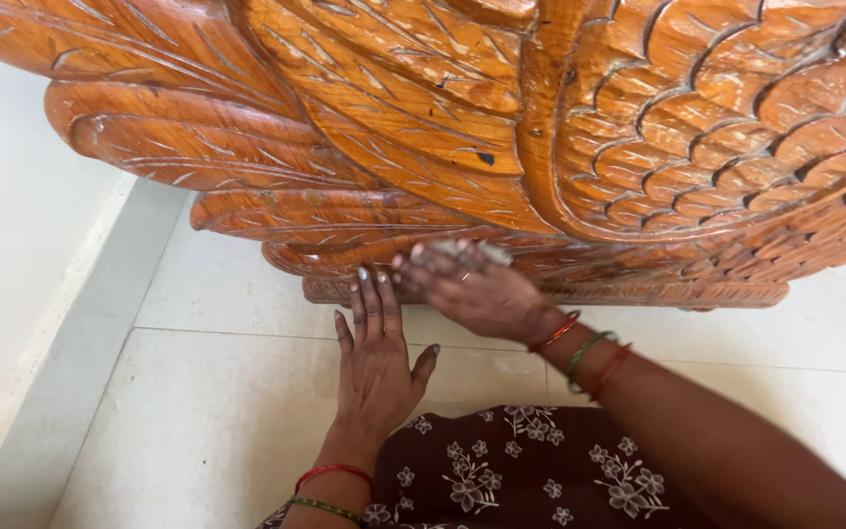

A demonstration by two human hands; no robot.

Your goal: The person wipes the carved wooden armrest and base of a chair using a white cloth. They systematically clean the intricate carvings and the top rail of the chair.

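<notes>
Landmark: I take the large orange-brown carved wooden panel [501,127], cut with feather and scale patterns, as my reference; it fills the upper part of my view and its lower edge meets the floor.
Wall: a plain white wall [12,225] stands left of the panel.
Floor: pale square floor tiles [217,411] lie below the panel's lower edge.
Left hand: my left hand [376,358] lies flat, palm down, on the tile just below the panel's base, fingers straight and close together, thumb held out to the side, fingertips touching the base moulding.
Left wrist: red and green bangles [330,488] sit below the hand.
Right hand: my right hand [472,289] is against the panel's lowest carved band, right of the left hand; it is blurred, fingers bent over a small greyish thing [472,252] I cannot identify.
Right wrist: red and green bangles [585,351].
Clothing: dark maroon cloth with white flower print [521,475] lies below the panel, between both arms.
</notes>
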